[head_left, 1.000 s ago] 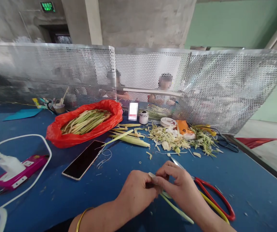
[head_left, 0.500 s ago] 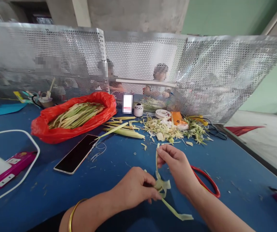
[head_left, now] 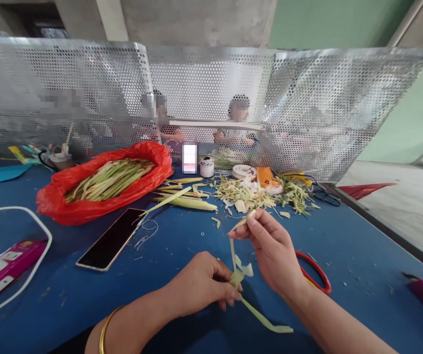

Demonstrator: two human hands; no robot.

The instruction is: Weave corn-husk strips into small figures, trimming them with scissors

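Observation:
My left hand (head_left: 204,279) pinches a small knotted piece of pale green leaf strips (head_left: 237,278) between thumb and fingers, low over the table. One loose end (head_left: 265,318) of it trails down to the right, and a short flap sticks up beside the knot. Above and to the right, my right hand (head_left: 274,248) is closed on the upper leaf strip (head_left: 233,250), which runs up from the knot and bends over at the fingers. Red-handled scissors (head_left: 324,278), partly hidden by my right forearm, lie beside it on the blue table (head_left: 182,243).
A red plastic bag (head_left: 58,189) of long leaves stands at the left. A phone (head_left: 110,241) lies before it. Leaf scraps (head_left: 242,194), a tape roll (head_left: 244,171) and a small jar (head_left: 207,168) sit along a perforated metal screen (head_left: 204,73). Purple power strips flank the table.
My right hand has turned over and shifted slightly, so the upper strip now bends at its fingers. My left hand keeps its pinch on the knot. The whole view has shifted a little.

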